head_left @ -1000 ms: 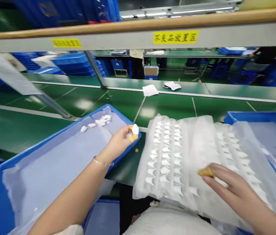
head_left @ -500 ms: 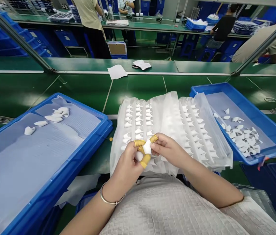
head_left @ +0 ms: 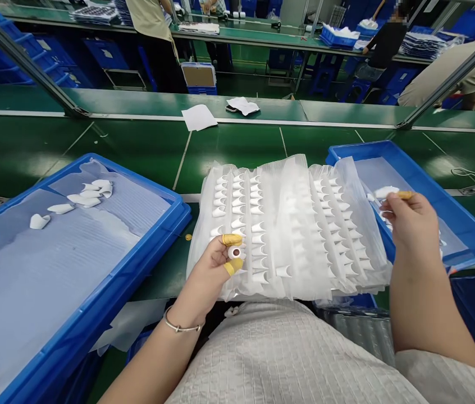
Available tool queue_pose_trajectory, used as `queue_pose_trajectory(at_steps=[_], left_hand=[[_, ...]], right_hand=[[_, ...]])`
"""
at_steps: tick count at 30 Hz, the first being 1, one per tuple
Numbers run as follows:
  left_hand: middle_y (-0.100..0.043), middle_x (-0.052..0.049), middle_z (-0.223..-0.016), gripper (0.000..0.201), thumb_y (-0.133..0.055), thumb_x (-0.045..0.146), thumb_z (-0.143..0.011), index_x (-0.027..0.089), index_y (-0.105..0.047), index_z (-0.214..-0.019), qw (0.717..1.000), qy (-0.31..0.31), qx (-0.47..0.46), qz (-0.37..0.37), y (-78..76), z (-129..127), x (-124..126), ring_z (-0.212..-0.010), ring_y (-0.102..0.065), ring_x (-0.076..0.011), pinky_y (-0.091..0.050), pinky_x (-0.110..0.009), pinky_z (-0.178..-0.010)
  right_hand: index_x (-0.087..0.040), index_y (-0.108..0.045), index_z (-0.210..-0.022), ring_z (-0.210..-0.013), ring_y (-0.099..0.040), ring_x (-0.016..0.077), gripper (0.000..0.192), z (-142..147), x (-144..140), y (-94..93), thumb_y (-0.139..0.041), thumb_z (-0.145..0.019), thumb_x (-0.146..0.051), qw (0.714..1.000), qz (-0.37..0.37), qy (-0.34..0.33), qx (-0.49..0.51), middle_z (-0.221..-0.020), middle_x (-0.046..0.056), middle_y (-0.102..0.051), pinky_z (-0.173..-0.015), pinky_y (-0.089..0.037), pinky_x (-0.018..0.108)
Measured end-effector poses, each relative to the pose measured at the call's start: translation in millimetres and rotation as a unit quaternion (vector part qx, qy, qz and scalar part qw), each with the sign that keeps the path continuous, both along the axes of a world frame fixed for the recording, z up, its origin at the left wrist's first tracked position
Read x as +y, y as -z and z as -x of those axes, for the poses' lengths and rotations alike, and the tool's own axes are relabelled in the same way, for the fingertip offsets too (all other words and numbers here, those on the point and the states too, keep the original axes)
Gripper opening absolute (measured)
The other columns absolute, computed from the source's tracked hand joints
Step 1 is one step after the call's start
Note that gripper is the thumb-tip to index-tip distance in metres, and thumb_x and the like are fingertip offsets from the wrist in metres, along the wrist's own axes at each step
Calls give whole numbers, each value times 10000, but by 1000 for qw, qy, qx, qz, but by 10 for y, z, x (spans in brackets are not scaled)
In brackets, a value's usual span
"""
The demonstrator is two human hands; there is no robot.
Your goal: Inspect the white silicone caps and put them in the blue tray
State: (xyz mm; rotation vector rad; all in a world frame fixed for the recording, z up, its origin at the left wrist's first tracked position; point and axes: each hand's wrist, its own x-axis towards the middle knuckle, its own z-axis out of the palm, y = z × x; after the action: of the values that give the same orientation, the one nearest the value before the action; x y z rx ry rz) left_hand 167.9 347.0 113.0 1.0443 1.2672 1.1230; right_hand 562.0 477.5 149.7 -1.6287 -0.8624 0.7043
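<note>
While the left hand point(head_left: 216, 261) pinches a small white moulded cap point(head_left: 234, 252) between thumb and forefinger, both sheathed in yellow finger cots point(head_left: 232, 239), it hovers over the near-left edge of the clear blister tray stack point(head_left: 292, 224) that lies at the middle of the green bench point(head_left: 136, 151). The right hand point(head_left: 410, 221), out at three o'clock from that stack, holds what looks like another white cap point(head_left: 387, 192) at its fingertips above the right blue bin point(head_left: 465, 207), though the piece is partly hidden and I cannot be sure of its shape. The grip on each piece is narrow and shallow, so a slip off the smooth cots could drop a cap onto the lap or the bench instead of a bin. The left blue bin point(head_left: 165, 205), at nine o'clock, holds only a few caps point(head_left: 90, 193) on its liner, and the right one holds more; a piece let go while both hands work apart could land in the wrong bin. The flimsy tray stack overhangs the bench edge toward the person, and a nudge from the left wrist could tip the seated caps out of their pockets.
</note>
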Motion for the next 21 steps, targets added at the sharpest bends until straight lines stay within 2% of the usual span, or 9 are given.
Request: queue_pose_trajectory(at_steps=[2,4,6,8,11,14,16,18,21], left_hand=[[-621,-28,-1016,350,-667,204,-792,247,-612,-1135,1000,-9,-11,-4,15,-26,5,-911,-595,-159,-540,-323,-811],[-625,-29,-1032,372,-684,187,-775,250,-609,-1133,1000,-7,-24,-4,7,-82,11,-966,-604,-170,-533,-324,-838],[-629,-37,-1082,388,-694,179,-768,256,-604,-1138,1000,-5,-30,-5,-7,-139,15,-1039,-604,-184,-517,-343,-899],[-632,-45,-1127,394,-694,184,-776,262,-605,-1151,1000,-6,-10,-13,-10,-179,15,-1077,-600,-196,-494,-370,-950],[-643,-50,-1138,412,-689,203,-801,279,-604,-1197,997,10,65,-36,7,-196,8,-1075,-598,-211,-475,-403,-970],[-645,-52,-1154,419,-671,210,-837,296,-589,-1238,987,30,136,-84,26,-195,3,-1113,-586,-227,-449,-434,-1008],[-642,-52,-1147,415,-655,213,-860,306,-573,-1256,978,40,165,-123,34,-199,-1,-1115,-586,-228,-443,-444,-1017],[-636,-52,-1129,421,-639,220,-879,316,-547,-1279,972,46,178,-146,39,-209,-7,-1081,-598,-223,-465,-437,-988],[-629,-53,-1129,435,-626,226,-893,321,-515,-1303,967,52,196,-154,46,-221,-22,-1045,-613,-219,-500,-422,-941]], right_hand=[[-234,-601,-749,-650,-576,140,145,-346,124,78,-740,-789,-223,998,16,58,-20,-751,36,-602,-638,-438,358],[-235,-581,-751,-620,-551,154,176,-548,175,143,-754,-777,-217,996,29,83,-30,-737,26,-592,-604,-422,360],[-243,-580,-794,-627,-553,170,187,-612,176,161,-766,-777,-238,994,31,96,-37,-753,15,-594,-589,-417,351],[-254,-600,-843,-679,-579,182,163,-539,139,115,-756,-803,-281,996,9,74,-45,-801,16,-609,-606,-428,346],[-258,-654,-906,-790,-620,186,121,-164,-6,-50,-710,-859,-353,996,-52,-50,-58,-889,31,-644,-678,-466,339],[-253,-675,-983,-795,-636,178,145,461,-253,-222,-693,-877,-350,973,-83,-203,-74,-879,22,-655,-717,-505,340],[-237,-690,-953,-792,-645,183,131,912,-430,-278,-666,-895,-352,921,-22,-378,-90,-867,28,-663,-699,-520,334],[-220,-682,-908,-789,-634,176,136,1302,-577,-274,-619,-929,-339,853,11,-513,-96,-847,30,-660,-684,-509,314],[-197,-618,-800,-714,-570,148,172,1676,-710,-204,-580,-949,-274,799,-2,-578,-163,-768,8,-610,-632,-446,279]])
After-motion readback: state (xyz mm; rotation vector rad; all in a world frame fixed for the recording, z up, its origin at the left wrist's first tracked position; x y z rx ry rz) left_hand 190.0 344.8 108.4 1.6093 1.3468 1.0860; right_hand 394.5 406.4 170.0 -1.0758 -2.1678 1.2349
